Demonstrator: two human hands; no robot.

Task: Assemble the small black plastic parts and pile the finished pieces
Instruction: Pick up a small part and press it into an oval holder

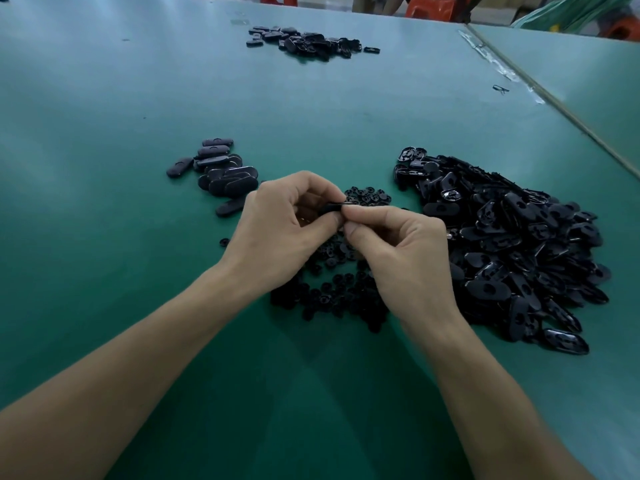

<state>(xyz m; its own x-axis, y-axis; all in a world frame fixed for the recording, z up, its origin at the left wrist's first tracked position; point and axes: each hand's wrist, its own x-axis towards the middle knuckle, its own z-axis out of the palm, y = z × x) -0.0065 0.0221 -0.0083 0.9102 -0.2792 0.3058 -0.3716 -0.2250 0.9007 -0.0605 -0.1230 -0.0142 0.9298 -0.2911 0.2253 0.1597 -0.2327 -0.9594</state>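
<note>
Both hands meet at the middle of the green table (104, 237). My left hand (280, 226) grips a small black oval part (330, 206) between thumb and fingers. My right hand (398, 251) pinches at the same part from the right; what its fingertips hold is hidden. Below the hands lies a spread of small round black parts (332, 296). A big heap of black oval shells (512, 244) sits to the right. A small pile of closed oval pieces (221, 171) lies to the left.
Another heap of black parts (308, 41) lies at the far side of the table. A seam with tape (502, 69) runs along the right, joining a second table. Red stools (429, 6) stand beyond the far edge.
</note>
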